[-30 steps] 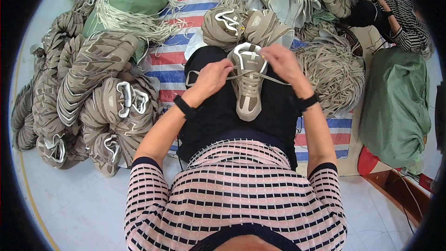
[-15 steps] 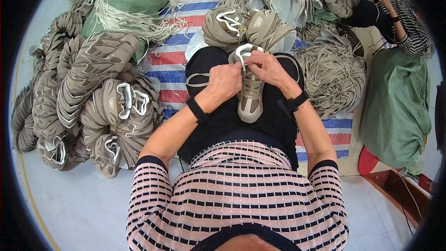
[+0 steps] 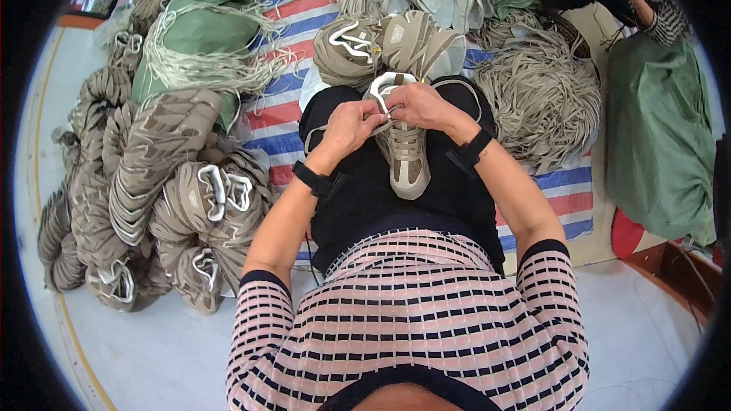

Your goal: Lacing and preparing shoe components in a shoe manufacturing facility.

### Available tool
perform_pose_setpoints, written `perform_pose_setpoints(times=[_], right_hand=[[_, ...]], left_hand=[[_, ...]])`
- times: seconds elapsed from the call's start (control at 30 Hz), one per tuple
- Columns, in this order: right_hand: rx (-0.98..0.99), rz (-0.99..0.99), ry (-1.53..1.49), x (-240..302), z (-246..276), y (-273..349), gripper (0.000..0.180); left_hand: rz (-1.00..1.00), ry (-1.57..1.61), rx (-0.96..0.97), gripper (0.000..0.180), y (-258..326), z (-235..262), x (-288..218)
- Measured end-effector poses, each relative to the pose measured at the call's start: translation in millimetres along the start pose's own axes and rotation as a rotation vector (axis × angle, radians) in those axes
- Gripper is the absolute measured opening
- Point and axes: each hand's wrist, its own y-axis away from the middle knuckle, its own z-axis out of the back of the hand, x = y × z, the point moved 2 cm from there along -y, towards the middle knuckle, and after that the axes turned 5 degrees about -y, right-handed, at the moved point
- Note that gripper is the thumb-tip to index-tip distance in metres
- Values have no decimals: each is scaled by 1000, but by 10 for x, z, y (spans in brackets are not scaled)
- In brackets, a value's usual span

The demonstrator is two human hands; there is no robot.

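My left hand (image 3: 349, 123) and right hand (image 3: 420, 105) each pinch a lace (image 3: 316, 134) at the collar of the beige shoe (image 3: 403, 154), which rests on my lap, near the shoe pile (image 3: 175, 190) on my left.

Heap of tan shoe uppers (image 3: 152, 183) stacked at left on pale floor (image 3: 137, 358). Green bag (image 3: 202, 34) with a bundle of pale laces (image 3: 205, 68) across it, upper left. Striped red-white-blue mat (image 3: 274, 110) underneath. Big tangle of laces (image 3: 541, 95) right of centre. Green sack (image 3: 659, 137) far right; another person's striped sleeve (image 3: 662, 7) above it.
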Motion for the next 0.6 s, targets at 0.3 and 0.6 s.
perform_pose_setpoints(times=[0.3, 0.6], right_hand=[[2, -221, -998, -59, 294, 94, 14], [-800, -100, -1496, -816, 1799, 1133, 11]], left_hand=[[-469, -511, -160, 28, 307, 49, -113], [-359, 98, -17, 13, 36, 279, -66]])
